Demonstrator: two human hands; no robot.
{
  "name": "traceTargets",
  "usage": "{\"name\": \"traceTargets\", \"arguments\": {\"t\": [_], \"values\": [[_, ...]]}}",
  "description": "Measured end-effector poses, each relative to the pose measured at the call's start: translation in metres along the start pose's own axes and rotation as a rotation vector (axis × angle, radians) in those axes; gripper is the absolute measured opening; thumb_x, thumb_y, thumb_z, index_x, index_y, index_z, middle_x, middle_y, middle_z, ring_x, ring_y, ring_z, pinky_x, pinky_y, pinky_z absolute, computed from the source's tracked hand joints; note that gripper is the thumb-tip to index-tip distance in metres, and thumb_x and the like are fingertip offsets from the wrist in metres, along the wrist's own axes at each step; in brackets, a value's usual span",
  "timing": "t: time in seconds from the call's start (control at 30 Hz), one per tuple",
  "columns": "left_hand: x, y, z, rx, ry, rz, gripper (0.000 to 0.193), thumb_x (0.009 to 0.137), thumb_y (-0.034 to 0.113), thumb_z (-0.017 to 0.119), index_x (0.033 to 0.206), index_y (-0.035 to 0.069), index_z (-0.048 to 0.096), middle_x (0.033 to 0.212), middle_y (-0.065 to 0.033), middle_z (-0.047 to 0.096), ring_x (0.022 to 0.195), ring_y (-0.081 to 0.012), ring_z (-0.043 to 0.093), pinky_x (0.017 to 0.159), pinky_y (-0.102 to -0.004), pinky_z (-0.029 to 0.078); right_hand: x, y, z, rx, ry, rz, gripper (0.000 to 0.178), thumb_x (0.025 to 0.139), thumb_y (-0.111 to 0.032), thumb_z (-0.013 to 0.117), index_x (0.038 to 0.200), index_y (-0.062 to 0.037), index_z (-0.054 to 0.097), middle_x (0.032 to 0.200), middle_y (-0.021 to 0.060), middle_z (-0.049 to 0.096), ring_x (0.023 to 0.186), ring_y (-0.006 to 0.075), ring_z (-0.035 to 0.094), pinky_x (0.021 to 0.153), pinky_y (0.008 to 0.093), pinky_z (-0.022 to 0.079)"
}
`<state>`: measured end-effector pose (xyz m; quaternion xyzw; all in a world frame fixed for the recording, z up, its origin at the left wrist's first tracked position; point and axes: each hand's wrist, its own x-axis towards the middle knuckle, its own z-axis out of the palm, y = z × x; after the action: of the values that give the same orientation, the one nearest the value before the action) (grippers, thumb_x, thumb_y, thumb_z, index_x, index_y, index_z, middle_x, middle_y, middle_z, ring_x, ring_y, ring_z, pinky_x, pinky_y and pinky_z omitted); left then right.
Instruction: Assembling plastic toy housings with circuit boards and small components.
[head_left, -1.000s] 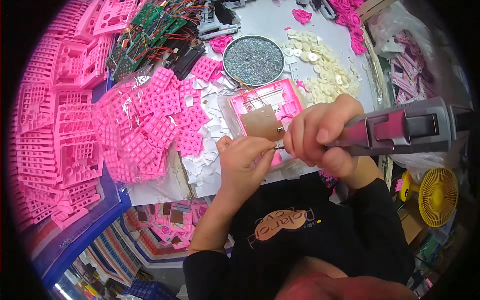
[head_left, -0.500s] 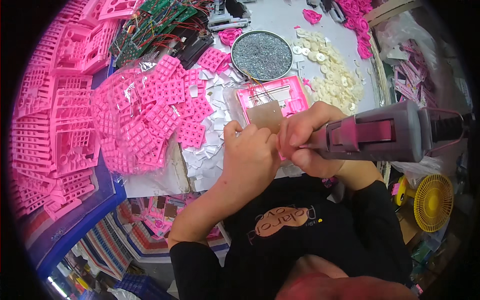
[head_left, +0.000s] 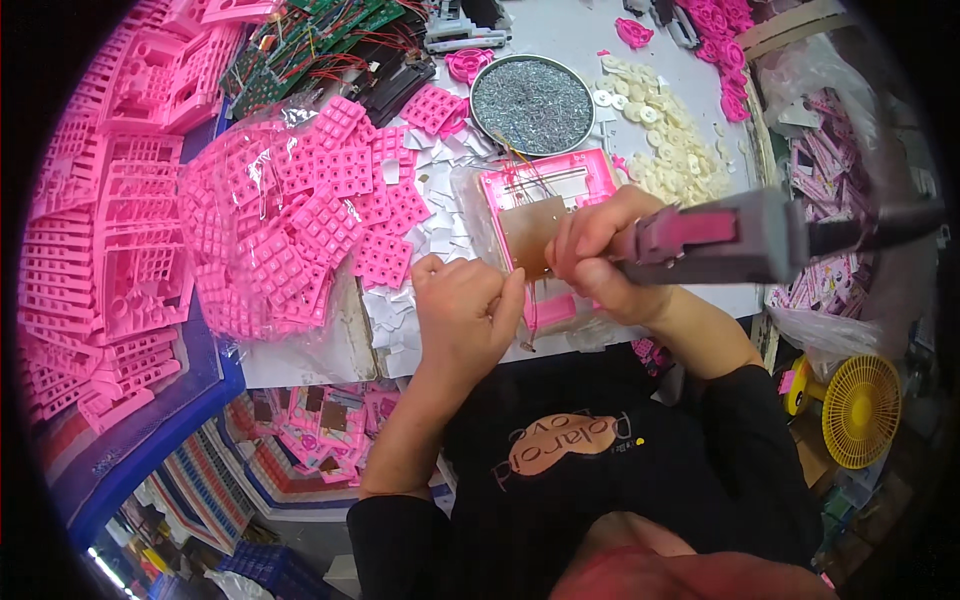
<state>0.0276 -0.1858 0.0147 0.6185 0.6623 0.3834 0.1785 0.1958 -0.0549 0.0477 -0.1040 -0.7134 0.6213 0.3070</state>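
My right hand (head_left: pixel 605 245) is wrapped round a grey electric screwdriver (head_left: pixel 745 240) with a pink lever, its cable trailing off to the right. The tool's tip is hidden by my fingers, over the right edge of a brown circuit board (head_left: pixel 528 230). That board lies in an open pink plastic housing (head_left: pixel 548 312) with thin wires at its far and near ends. Beside the housing's left edge is my left hand (head_left: pixel 465 315), fingers curled in; whatever they may hold is hidden. A round tin of small metal screws (head_left: pixel 530 105) stands just beyond the housing.
Pink keypad pieces (head_left: pixel 300 225), partly in clear plastic, and white paper scraps (head_left: pixel 435 190) lie to the left. Cream round parts (head_left: pixel 665 140) are spread at the right. Green circuit boards (head_left: pixel 290 60) are heaped far left. A yellow fan (head_left: pixel 862 410) stands at lower right.
My left hand has drawn away to the left from my right hand, uncovering the housing's near part. My right hand and the screwdriver have shifted slightly left and away from me.
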Motion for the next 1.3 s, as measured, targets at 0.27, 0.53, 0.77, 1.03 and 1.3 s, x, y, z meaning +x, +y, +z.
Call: {"name": "traceTargets", "arguments": {"t": [0.27,0.53,0.77,1.03,1.3], "values": [[-0.001,0.010,0.014,0.123,0.133,0.102,0.011,0.080,0.015,0.076,0.087,0.014,0.067,0.088,0.0037,0.066,0.088,-0.0168,0.060,0.090,-0.0438,0.029,0.003,-0.008,0.002,-0.054,-0.078,0.024,0.021,0.091,-0.003,0.070,0.099,-0.0076,0.052,0.076,0.0075,0.060,0.068,0.0205,0.059,0.067,0.0370,0.051],[-0.002,0.014,0.023,-0.026,0.161,0.068,0.012,0.078,0.012,0.076,0.086,0.016,0.069,0.084,0.0038,0.066,0.089,-0.0167,0.061,0.092,-0.0429,0.028,0.022,-0.028,0.013,0.430,0.074,-0.078,0.027,0.097,-0.026,0.071,0.106,-0.0119,0.050,0.063,0.0022,0.053,0.052,0.0131,0.048,0.050,0.0302,0.041],[-0.001,0.013,0.020,0.052,0.219,0.107,0.014,0.075,0.012,0.077,0.082,0.015,0.066,0.078,0.0028,0.061,0.085,-0.0172,0.060,0.090,-0.0435,0.028,0.018,-0.027,0.020,0.372,0.070,-0.079,0.027,0.098,-0.026,0.071,0.107,-0.0122,0.049,0.064,0.0018,0.052,0.053,0.0131,0.048,0.052,0.0313,0.040],[-0.005,0.009,0.020,0.159,0.268,0.133,0.016,0.075,0.015,0.080,0.082,0.015,0.065,0.082,0.0025,0.061,0.087,-0.0185,0.058,0.094,-0.0446,0.027,0.023,-0.021,0.025,0.340,0.084,-0.060,0.027,0.097,-0.022,0.070,0.107,-0.0117,0.047,0.066,0.0025,0.051,0.055,0.0136,0.048,0.054,0.0329,0.042],[-0.029,0.006,0.012,0.133,0.215,-0.002,0.018,0.078,0.020,0.081,0.083,0.015,0.065,0.087,0.0007,0.064,0.088,-0.0210,0.058,0.090,-0.0414,0.028,0.050,0.010,0.021,0.029,0.112,-0.097,0.021,0.093,-0.003,0.063,0.105,-0.0068,0.046,0.070,0.0081,0.054,0.056,0.0139,0.049,0.055,0.0319,0.044]]}}
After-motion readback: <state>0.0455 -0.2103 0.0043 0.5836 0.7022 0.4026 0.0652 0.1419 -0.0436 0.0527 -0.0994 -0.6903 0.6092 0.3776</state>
